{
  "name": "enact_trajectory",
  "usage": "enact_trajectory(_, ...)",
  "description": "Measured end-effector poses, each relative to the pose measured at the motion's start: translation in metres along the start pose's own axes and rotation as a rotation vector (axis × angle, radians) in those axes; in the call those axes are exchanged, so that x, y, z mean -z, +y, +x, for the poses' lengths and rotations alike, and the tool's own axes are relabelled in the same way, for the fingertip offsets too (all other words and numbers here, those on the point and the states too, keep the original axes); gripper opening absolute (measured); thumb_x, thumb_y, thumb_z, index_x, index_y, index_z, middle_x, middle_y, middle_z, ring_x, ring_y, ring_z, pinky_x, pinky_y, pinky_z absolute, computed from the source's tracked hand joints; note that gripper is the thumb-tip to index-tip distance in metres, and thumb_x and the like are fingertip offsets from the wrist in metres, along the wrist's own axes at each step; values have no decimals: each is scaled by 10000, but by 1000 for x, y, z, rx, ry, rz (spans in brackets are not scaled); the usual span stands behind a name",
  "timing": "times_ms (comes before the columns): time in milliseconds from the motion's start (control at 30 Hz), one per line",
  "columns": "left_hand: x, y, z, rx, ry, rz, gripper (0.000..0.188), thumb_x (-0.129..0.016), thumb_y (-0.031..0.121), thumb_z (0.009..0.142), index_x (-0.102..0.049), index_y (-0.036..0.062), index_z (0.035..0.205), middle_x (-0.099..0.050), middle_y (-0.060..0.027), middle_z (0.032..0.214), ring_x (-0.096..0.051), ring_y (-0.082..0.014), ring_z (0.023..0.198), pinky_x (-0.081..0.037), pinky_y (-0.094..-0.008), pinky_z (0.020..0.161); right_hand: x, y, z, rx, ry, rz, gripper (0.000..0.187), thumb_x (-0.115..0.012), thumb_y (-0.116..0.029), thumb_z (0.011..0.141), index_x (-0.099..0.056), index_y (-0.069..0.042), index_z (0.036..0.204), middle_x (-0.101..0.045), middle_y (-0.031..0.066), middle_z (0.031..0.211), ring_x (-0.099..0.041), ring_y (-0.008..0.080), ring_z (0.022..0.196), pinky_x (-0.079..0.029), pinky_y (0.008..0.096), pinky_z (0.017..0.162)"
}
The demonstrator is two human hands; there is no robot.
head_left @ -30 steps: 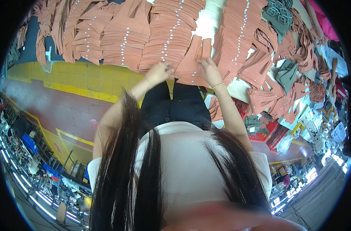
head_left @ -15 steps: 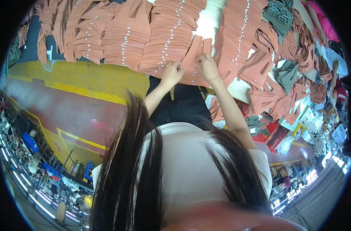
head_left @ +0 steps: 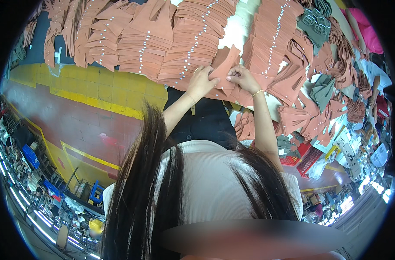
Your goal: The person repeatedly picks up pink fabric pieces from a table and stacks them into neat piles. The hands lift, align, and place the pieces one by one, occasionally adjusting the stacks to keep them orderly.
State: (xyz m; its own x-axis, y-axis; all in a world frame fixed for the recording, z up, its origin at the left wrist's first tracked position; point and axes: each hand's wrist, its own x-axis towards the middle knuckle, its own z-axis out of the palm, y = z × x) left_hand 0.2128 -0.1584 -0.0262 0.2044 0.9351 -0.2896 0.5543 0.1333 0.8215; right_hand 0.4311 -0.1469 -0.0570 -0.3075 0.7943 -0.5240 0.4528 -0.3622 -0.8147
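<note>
A salmon-coloured cut panel [head_left: 224, 65], of fabric or leather, stands partly raised and curved between my hands at the near edge of the table. My left hand [head_left: 201, 83] is closed on its left side, thumb toward me. At its lower right, my right hand [head_left: 246, 80] pinches the edge between thumb and fingers. Under and beside it lie more panels of the same colour. A long overlapping row of panels [head_left: 193, 43] with small white stickers runs away from me on the left, and another row [head_left: 273, 39] on the right.
Grey-green pieces with buckles [head_left: 314, 21] lie at the far right, and a grey-green piece [head_left: 323, 91] nearer. Red crates [head_left: 309, 160] stand below the table on the right. Yellow and red floor [head_left: 76, 108] stretches left. Another person in pink [head_left: 366, 32] is at the far right.
The panel's far end has lifted and turned, hiding the slit that showed between its two strips. My left hand has moved slightly right, and my right hand slightly right and nearer me.
</note>
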Motion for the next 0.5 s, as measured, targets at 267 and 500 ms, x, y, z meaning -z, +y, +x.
enact_trajectory(267,48,38,34,-37,-349,-148,310,-672,187,806,-626,2,1051,-655,-182,915,-637,-232,830,-472,-328,759,-1,-31,-15,91,156,242,120,-676,-142,840,-632,-38,879,-493,-2,875,-485,88,818,-411,237,764)
enact_trajectory(500,161,17,90,-132,-59,-193,440,-717,245,804,-608,3,1155,-661,-69,1035,-605,-142,949,-453,-284,878,6,-40,-9,88,317,483,167,-645,-139,879,-607,-20,990,-521,-27,933,-494,56,819,-411,211,758)
